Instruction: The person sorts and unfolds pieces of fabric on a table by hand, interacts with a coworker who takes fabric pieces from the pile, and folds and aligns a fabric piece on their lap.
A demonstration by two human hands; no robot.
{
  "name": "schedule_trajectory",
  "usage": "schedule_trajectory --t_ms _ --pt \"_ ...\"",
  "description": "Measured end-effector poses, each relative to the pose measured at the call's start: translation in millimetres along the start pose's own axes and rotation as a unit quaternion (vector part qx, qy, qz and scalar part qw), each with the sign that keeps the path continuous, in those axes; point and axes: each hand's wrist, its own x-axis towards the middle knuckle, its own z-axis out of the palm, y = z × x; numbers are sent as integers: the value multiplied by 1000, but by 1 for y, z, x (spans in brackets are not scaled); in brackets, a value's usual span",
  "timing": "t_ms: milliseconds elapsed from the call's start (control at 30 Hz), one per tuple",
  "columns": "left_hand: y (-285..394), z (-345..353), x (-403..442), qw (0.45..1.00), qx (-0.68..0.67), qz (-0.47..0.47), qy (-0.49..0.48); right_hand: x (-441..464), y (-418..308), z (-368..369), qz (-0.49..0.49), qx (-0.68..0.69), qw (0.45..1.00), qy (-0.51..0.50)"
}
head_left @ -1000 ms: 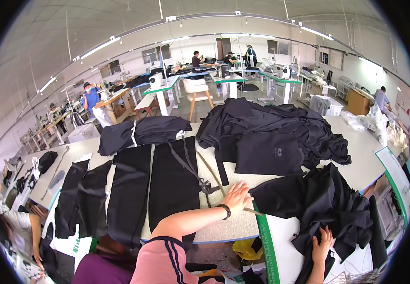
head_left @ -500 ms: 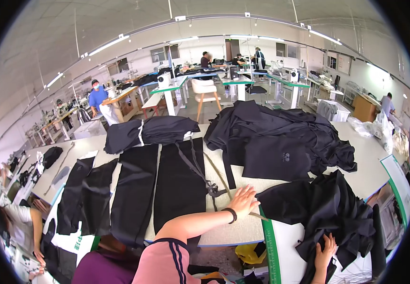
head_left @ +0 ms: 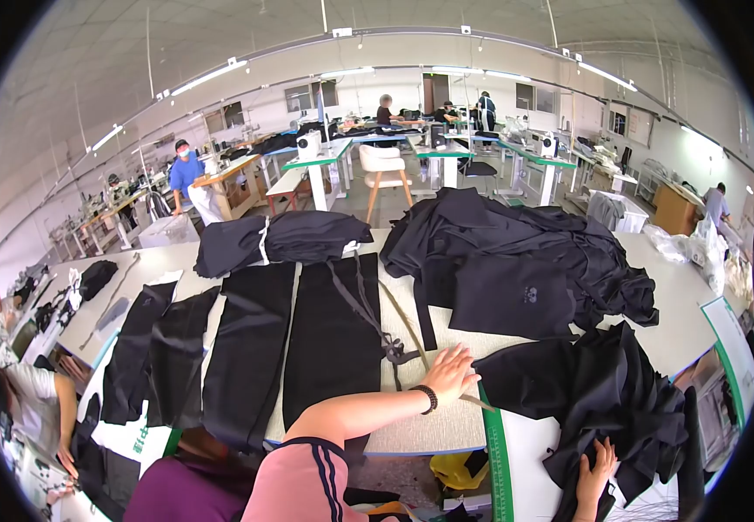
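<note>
My left hand point(head_left: 451, 374), with a dark beaded bracelet at the wrist, lies flat on the light table, its fingers stretched out. A narrow olive strip point(head_left: 403, 317) runs up from beside it, with dark knotted cords point(head_left: 392, 348) to its left. A rumpled black garment point(head_left: 607, 391) spreads over the right edge of the table and the white surface beyond. On its lower part rests my right hand point(head_left: 597, 470), fingers apart, touching the cloth. No thing shows in either palm.
Flat black fabric panels point(head_left: 333, 322) cover the table's left half, below a tied dark bundle point(head_left: 281, 237). A large heap of black garments point(head_left: 516, 248) lies at the back right. A green-edged white board point(head_left: 500, 452) borders the table. A co-worker point(head_left: 33, 400) sits at the left.
My view has shifted slightly, so the room appears a little further right. Both hands stay in nearly the same places. The black garment under my right hand has shifted a little in its folds.
</note>
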Motion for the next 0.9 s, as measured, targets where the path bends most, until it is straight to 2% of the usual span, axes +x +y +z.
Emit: schedule_trajectory --t_ms 900 --pt "2 -3 0 1000 -5 -10 -10 0 1 1 3 8 1000 2"
